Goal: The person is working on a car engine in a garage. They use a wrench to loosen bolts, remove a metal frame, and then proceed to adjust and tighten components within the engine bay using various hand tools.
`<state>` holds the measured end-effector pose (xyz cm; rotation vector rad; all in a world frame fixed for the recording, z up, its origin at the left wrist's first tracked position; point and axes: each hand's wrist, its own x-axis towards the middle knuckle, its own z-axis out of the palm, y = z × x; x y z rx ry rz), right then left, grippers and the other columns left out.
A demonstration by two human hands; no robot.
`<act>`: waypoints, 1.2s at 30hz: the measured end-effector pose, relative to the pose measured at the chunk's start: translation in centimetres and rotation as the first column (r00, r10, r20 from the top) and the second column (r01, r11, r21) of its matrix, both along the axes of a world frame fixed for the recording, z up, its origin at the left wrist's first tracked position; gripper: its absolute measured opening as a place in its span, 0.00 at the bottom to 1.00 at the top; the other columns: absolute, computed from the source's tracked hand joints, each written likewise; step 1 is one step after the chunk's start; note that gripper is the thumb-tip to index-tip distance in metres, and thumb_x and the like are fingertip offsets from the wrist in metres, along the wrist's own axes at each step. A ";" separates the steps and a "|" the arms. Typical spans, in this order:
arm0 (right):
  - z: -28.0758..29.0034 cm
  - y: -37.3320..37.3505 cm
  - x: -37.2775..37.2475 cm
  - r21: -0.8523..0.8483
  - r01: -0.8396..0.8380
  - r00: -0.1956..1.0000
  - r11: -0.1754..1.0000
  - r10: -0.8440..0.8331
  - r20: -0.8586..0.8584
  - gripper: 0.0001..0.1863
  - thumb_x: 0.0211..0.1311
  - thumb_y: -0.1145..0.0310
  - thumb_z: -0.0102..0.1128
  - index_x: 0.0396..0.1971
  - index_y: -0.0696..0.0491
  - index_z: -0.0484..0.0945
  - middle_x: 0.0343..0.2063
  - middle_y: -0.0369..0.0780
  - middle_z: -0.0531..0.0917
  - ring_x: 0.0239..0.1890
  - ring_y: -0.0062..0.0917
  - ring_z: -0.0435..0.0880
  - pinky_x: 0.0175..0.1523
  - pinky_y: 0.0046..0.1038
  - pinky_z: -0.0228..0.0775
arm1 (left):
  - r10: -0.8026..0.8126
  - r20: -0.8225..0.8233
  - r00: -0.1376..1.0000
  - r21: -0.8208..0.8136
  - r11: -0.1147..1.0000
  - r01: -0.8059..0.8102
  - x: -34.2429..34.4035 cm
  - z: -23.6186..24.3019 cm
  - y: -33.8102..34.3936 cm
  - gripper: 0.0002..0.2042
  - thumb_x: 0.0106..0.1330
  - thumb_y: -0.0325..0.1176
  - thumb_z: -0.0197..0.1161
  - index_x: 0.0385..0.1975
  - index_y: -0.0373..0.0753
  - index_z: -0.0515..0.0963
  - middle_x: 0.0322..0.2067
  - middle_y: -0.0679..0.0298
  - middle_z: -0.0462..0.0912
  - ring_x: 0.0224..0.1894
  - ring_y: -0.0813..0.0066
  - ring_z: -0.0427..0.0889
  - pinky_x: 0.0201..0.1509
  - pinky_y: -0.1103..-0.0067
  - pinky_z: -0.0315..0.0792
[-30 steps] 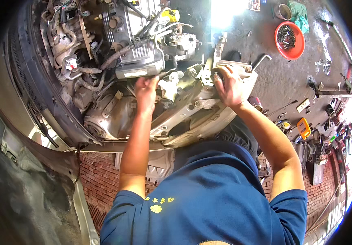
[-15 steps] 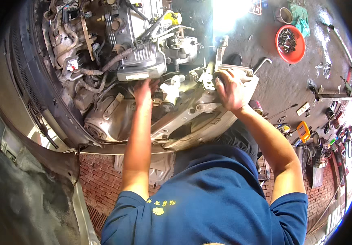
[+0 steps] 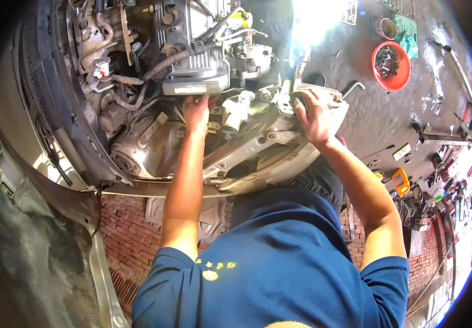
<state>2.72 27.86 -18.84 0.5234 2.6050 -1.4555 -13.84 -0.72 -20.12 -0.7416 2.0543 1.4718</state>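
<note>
My left hand [image 3: 196,113] reaches into the engine bay just below the lower end of the ribbed engine cover [image 3: 195,82]; its fingertips are partly tucked under that edge, so what they touch is hidden. Right of it sits a pale, bright fitting [image 3: 235,112] among hoses and brackets. My right hand [image 3: 315,117] grips the top of the metal front frame [image 3: 263,150] of the car, near an upright bracket [image 3: 288,95], its fingers curled over the edge.
A red bowl [image 3: 403,74] of small metal parts, a can [image 3: 384,27] and teal cloth [image 3: 408,44] lie on the dark floor at right. An orange case [image 3: 400,181] sits among scattered tools. The car's dark cowl [image 3: 50,93] runs along the left, above red bricks [image 3: 126,229].
My left hand has moved up and slightly right, its fingers further beneath the engine cover's edge. My right hand stays on the frame. The view has shifted a little.
</note>
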 end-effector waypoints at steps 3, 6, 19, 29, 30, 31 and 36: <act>1.1 -0.3 0.0 0.073 -0.001 0.999 0.997 -0.002 0.047 0.13 0.70 0.64 0.54 0.47 0.55 0.80 0.45 0.51 0.82 0.51 0.50 0.81 0.57 0.46 0.72 | -0.292 -0.099 0.951 -0.021 0.956 0.291 2.2 1.5 0.5 0.07 0.69 0.25 0.69 0.42 0.30 0.81 0.37 0.61 0.89 0.34 0.79 0.85 0.41 0.81 0.77; 0.4 -0.3 -0.2 -0.001 0.070 0.997 0.998 -0.070 0.035 0.14 0.70 0.63 0.55 0.48 0.55 0.80 0.45 0.51 0.83 0.52 0.49 0.81 0.57 0.47 0.72 | -0.385 -0.123 0.915 -0.086 0.922 0.376 2.4 1.8 0.4 0.08 0.70 0.25 0.68 0.44 0.29 0.80 0.41 0.59 0.88 0.38 0.77 0.87 0.45 0.79 0.80; 2.2 -4.9 -4.3 0.151 -0.032 0.999 0.988 0.026 0.039 0.12 0.66 0.64 0.60 0.45 0.51 0.81 0.41 0.48 0.85 0.47 0.48 0.84 0.53 0.47 0.76 | -0.300 -0.133 0.945 -0.080 0.953 0.291 2.3 0.5 0.2 0.11 0.63 0.33 0.74 0.35 0.31 0.85 0.32 0.59 0.91 0.32 0.73 0.86 0.38 0.76 0.76; 2.1 -5.3 -5.8 0.108 0.002 0.999 0.994 -0.008 0.048 0.21 0.66 0.62 0.61 0.55 0.57 0.76 0.46 0.51 0.84 0.49 0.49 0.84 0.56 0.45 0.76 | -0.005 -0.053 0.999 0.106 0.994 0.011 0.7 -3.8 -3.3 0.14 0.67 0.31 0.69 0.48 0.27 0.83 0.44 0.57 0.89 0.39 0.69 0.87 0.45 0.73 0.80; 2.7 -5.1 -6.1 0.136 -0.021 0.996 0.990 0.009 0.091 0.21 0.66 0.62 0.61 0.55 0.56 0.77 0.48 0.51 0.84 0.50 0.48 0.84 0.56 0.45 0.77 | -0.075 -0.150 0.986 0.028 0.996 0.080 1.6 -3.5 -2.8 0.15 0.66 0.32 0.71 0.46 0.28 0.84 0.40 0.57 0.90 0.37 0.70 0.86 0.44 0.74 0.78; 2.4 -4.6 -5.8 0.152 -0.013 0.993 0.988 -0.005 0.117 0.21 0.66 0.62 0.61 0.55 0.56 0.77 0.48 0.51 0.84 0.51 0.48 0.84 0.56 0.45 0.77 | -0.238 -0.066 0.969 -0.061 0.970 0.234 2.0 -1.9 -1.3 0.13 0.64 0.34 0.74 0.40 0.30 0.85 0.31 0.59 0.90 0.33 0.72 0.85 0.42 0.75 0.76; 3.2 -5.1 -6.5 0.098 -0.015 0.987 0.995 0.000 0.159 0.21 0.65 0.60 0.62 0.55 0.54 0.78 0.50 0.49 0.84 0.53 0.47 0.83 0.58 0.45 0.76 | -0.377 -0.220 0.900 -0.200 0.920 0.336 2.0 -1.1 -1.8 0.10 0.68 0.26 0.69 0.46 0.30 0.84 0.38 0.61 0.90 0.38 0.76 0.86 0.46 0.78 0.77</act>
